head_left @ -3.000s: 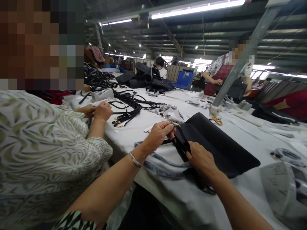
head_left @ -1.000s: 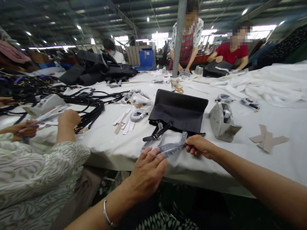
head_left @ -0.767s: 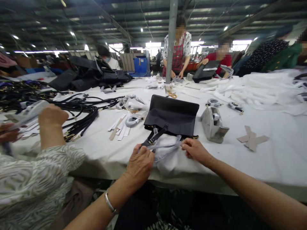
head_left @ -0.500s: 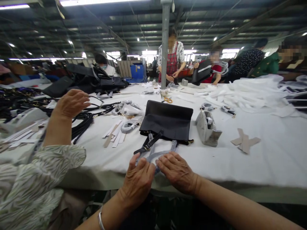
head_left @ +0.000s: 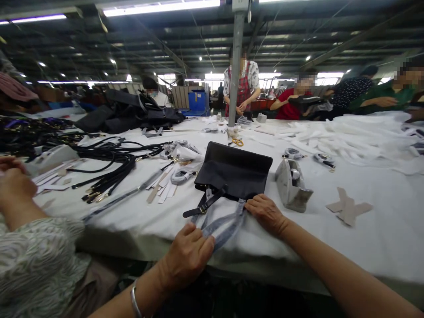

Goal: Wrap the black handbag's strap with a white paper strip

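Note:
A black handbag [head_left: 235,170] lies on the table in front of me, its handle side toward me. Clear plastic film wraps its looped handle [head_left: 228,225]. My left hand [head_left: 190,249] is closed around the left part of that loop at the table's front edge. With fingers together, my right hand [head_left: 265,214] grips the handle's right end, close against the bag; its fingertips are partly hidden. A black buckled strap [head_left: 205,203] hangs from the bag's opening, left of the handle.
Right of the bag stands a tape dispenser [head_left: 293,185], with crossed paper strips [head_left: 347,206] beyond. Card strips [head_left: 162,187], a wrapped coiled strap [head_left: 181,176] and black straps [head_left: 115,170] lie left. A co-worker's hand [head_left: 15,185] is at far left. A post [head_left: 236,70] rises behind.
My right hand has slid rightward along the handle to the bag's edge, while my left hand keeps its hold. The co-worker's arm at left has dropped, and a wrapped strap now lies there.

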### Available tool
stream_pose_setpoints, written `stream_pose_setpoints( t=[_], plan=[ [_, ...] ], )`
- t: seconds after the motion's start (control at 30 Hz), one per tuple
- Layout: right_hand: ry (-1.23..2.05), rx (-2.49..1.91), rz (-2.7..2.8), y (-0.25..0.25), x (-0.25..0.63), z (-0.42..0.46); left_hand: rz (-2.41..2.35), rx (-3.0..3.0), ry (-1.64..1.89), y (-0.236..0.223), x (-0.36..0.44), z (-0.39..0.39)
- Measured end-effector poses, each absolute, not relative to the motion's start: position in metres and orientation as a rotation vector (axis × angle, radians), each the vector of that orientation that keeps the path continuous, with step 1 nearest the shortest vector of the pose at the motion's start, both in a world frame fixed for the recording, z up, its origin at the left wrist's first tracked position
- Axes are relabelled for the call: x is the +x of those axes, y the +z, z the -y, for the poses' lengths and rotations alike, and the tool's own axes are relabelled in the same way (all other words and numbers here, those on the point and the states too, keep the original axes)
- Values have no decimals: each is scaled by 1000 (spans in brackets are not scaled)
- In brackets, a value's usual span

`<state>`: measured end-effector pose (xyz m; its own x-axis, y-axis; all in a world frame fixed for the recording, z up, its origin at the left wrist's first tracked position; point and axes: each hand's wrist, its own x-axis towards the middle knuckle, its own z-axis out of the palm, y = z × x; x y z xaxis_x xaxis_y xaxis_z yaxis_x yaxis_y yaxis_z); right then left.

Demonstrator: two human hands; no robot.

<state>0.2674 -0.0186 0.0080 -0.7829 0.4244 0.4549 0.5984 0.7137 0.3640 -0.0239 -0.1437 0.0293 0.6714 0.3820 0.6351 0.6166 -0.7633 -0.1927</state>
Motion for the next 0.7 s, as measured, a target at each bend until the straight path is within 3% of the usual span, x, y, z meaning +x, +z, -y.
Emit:
stream_pose_setpoints(
  t=[0.23, 0.47, 0.6, 0.7],
  plan=[
    [-669, -1089, 2586, 6, 278, 8, 856, -2621, -617, 6, 3, 158],
    [-487, -1493, 2609, 33, 291, -16, 873, -2652, -659, 25, 49, 150],
    [-217, -1417, 2324, 45, 258, 20, 998, -2538, -1291, 24, 31, 157],
    [199, -1116, 2482, 49, 227, 61, 1546, -2341, -1877, 11, -4, 163]
  ],
)
